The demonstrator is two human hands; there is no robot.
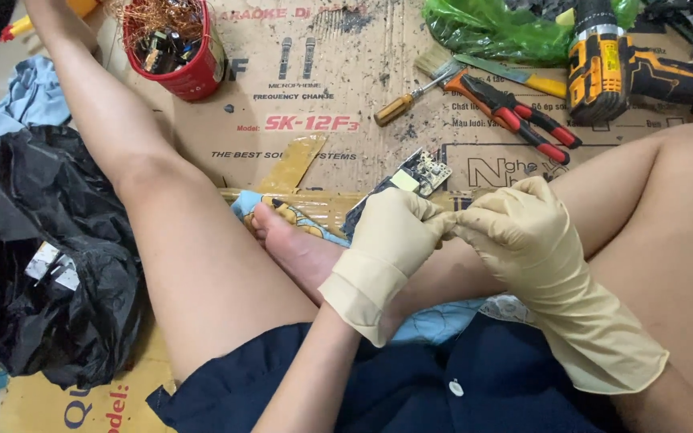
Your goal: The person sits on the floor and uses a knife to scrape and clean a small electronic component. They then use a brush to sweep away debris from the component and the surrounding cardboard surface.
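Observation:
Both my hands wear cream rubber gloves and meet above my folded leg. My left hand (391,236) holds a small dark circuit board (412,176) with white parts, its top edge sticking out past the fingers. My right hand (519,228) pinches at the spot where the two hands touch, fingers closed against the left fingertips. What sits between the fingertips is hidden. My bare foot (294,244) rests on a blue patterned cloth just left of the hands.
Flattened cardboard (322,96) covers the floor. On it lie a red tub of copper wire (174,40), a wooden-handled screwdriver (403,100), red pliers (515,112), a paintbrush (443,60), a yellow-black drill (603,64) and a green bag (491,28). A black plastic bag (50,265) sits left.

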